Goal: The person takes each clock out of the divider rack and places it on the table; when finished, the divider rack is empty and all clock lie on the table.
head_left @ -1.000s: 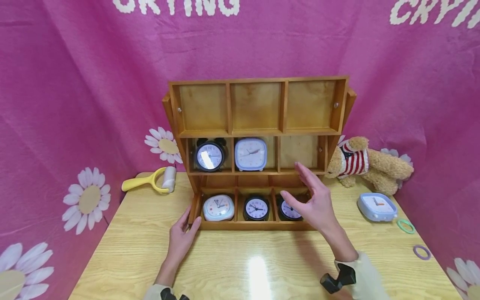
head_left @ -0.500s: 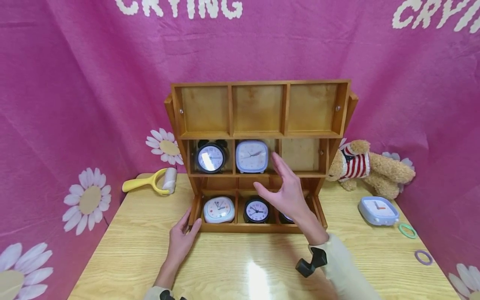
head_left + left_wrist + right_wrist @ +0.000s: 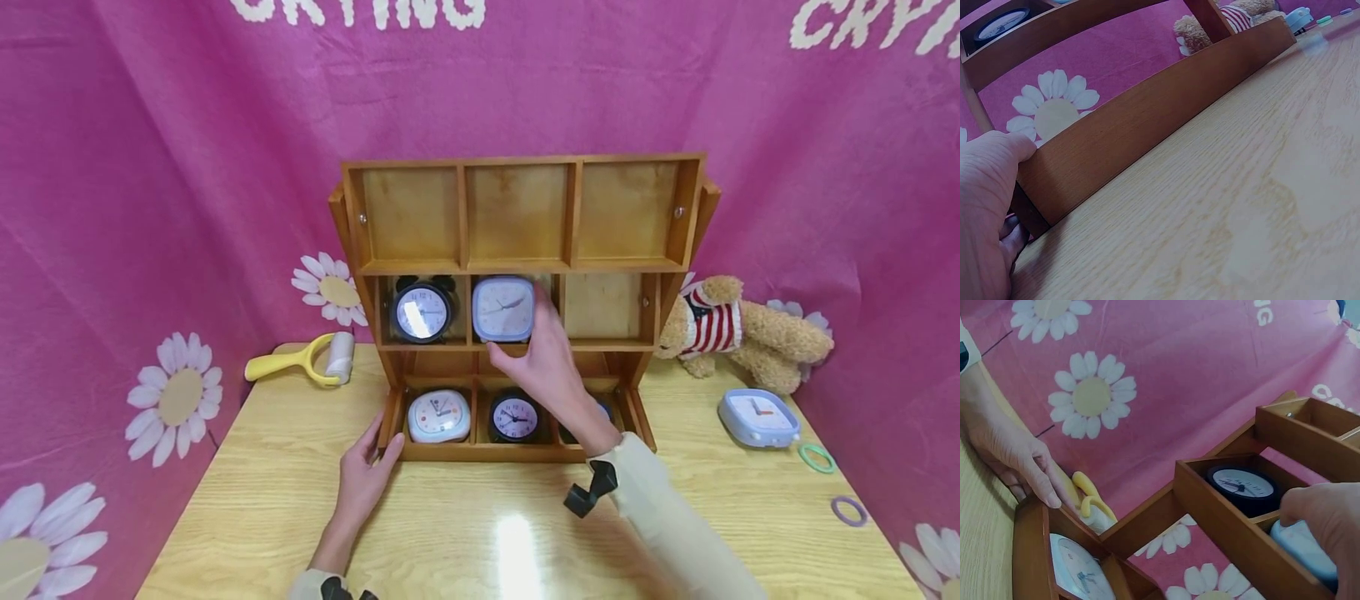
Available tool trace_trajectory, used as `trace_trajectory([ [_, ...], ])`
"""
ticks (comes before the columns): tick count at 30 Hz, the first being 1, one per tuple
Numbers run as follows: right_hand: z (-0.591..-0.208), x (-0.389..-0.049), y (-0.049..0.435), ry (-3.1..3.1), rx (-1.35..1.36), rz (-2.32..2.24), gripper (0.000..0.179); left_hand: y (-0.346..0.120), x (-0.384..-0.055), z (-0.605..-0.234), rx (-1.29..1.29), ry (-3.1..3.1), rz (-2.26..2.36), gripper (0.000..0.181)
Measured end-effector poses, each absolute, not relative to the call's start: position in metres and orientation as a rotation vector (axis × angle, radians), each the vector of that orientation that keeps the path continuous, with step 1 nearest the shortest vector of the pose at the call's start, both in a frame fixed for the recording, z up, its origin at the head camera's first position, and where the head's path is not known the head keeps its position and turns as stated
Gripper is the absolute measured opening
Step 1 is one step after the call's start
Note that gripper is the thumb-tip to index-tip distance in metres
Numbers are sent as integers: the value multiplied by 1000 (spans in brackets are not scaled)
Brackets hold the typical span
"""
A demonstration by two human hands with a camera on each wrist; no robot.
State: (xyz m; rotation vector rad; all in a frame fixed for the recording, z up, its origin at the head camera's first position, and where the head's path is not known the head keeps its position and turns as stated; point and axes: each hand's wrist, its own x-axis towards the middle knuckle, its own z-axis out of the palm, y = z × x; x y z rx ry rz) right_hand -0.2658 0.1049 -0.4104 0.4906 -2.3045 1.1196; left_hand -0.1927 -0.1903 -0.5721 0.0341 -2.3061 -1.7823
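A wooden display shelf stands on the table, with alarm clocks in its middle and bottom rows. My right hand grips the pale blue square alarm clock in the middle compartment. Its thumb lies at the clock's lower edge, its fingers along the right side. In the right wrist view that hand partly covers the clock. My left hand holds the shelf's bottom left corner, and the left wrist view shows the thumb over the corner. A black twin-bell alarm clock sits left of the blue one.
The bottom row holds a white clock, a black clock and another partly hidden by my right forearm. A yellow lint roller lies left. At right are a teddy bear, a blue clock and two rings.
My right hand has moved left from the right-hand compartments, and its fingers have closed onto the pale blue alarm clock. My left hand has stayed at the shelf's corner.
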Motion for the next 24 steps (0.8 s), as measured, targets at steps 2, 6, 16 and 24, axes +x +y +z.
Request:
trace_trajectory([
  [2,-412,-269,101,-2290,463,1097,108,-190,-192,-571,34,-2305,-1781,62],
  [6,-415,-273,94,-2279,409,1025,111,-190,-191,-570,40,-2307,-1774,62],
  [16,-417,-275,85,-2281,290,955,122,-190,-191,-569,58,-2321,-1761,62],
  [24,-423,-279,85,-2170,324,929,113,-190,-193,-571,57,-2325,-1752,62],
])
